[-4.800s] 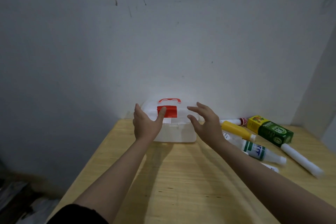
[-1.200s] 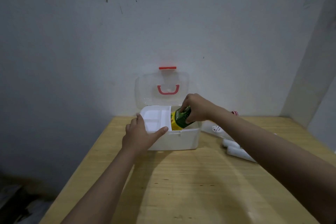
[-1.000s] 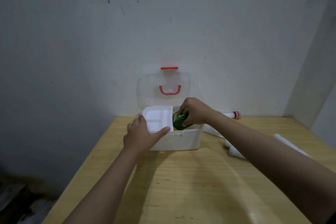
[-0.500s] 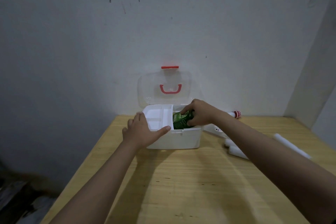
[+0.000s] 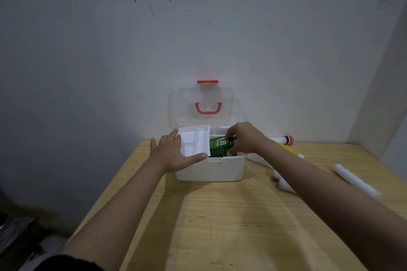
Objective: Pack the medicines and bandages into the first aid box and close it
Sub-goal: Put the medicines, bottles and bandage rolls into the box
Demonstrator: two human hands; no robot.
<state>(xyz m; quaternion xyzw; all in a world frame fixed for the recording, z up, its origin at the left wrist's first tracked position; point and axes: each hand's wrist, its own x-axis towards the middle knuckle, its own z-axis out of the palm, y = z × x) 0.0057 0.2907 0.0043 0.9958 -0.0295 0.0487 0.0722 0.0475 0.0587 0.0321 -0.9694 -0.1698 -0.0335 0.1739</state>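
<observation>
Wooden table (image 5: pixel 220 226): green medicine carton (image 5: pixel 220 149) now lower inside first aid box (image 5: pixel 211 169), right hand (image 5: pixel 244 138) still clamped on it, left hand (image 5: pixel 170 154) gripping tilted inner tray (image 5: pixel 193 142); remaining items right of box unpacked.

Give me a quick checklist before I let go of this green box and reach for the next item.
1. Lid fully open: ok.
2. Tray held aside by left hand: ok.
3. Green box inside first aid box: ok.
4. Green box lying flat on the bottom: cannot tell.
5. Right hand released: not ok, gripping the green box.
6. Remaining items packed: not ok, white roll on the table.
</observation>
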